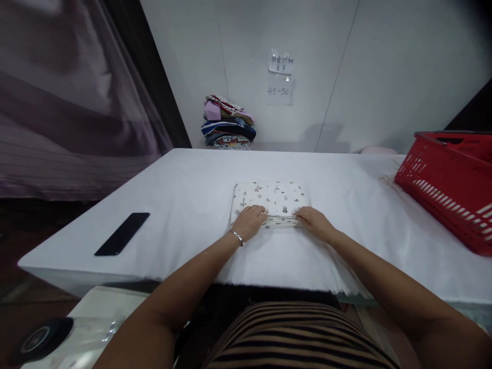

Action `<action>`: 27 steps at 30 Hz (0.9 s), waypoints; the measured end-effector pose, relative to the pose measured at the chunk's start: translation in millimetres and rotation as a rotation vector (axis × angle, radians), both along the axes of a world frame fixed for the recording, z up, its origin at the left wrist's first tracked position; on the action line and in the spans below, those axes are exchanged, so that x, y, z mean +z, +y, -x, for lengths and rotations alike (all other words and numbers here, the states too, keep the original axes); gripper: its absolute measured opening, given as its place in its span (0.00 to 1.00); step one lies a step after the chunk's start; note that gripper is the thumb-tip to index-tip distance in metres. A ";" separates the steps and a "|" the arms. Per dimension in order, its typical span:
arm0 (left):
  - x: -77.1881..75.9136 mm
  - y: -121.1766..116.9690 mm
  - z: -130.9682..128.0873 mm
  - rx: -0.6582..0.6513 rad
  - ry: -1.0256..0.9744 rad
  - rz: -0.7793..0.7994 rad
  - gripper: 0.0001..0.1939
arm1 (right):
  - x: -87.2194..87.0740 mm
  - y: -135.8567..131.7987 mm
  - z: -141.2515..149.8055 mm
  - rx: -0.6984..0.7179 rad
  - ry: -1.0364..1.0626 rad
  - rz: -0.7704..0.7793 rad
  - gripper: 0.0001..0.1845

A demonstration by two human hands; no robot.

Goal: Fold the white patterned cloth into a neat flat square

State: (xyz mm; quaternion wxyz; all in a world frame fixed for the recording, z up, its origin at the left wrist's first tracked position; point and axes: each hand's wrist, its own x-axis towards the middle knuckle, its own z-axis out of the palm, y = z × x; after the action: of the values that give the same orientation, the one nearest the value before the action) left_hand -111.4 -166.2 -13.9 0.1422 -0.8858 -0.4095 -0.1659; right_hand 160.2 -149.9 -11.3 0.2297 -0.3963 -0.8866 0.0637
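Note:
A white cloth printed with small grey and brown figures lies on the table, folded into a flat rectangle of several layers. My left hand is at its near left corner, fingers closed on the edge; a silver bracelet is on that wrist. At the near right corner, the fingertips of my right hand pinch the same edge. Between the two hands the stacked layers show along the front. The undersides of both hands are hidden.
On the left of the white-covered table lies a black phone. A red plastic basket stands at the right. Behind the table's far edge rises a pile of folded clothes against the wall, near two paper signs.

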 end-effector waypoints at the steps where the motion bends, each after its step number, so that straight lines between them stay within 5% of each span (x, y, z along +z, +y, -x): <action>1: 0.2 0.1 -0.1 0.009 0.003 0.004 0.07 | -0.2 -0.2 -0.4 0.004 0.000 -0.003 0.14; 27: -9.9 -18.2 -0.4 0.067 -0.039 0.078 0.10 | -18.0 -17.2 -13.3 0.088 -0.073 -0.135 0.19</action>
State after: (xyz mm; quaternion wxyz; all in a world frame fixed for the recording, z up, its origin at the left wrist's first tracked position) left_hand -111.0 -184.4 -23.8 0.1051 -0.8730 -0.4479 -0.1621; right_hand 173.4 -167.1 -29.4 0.2205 -0.3427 -0.9132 -0.0006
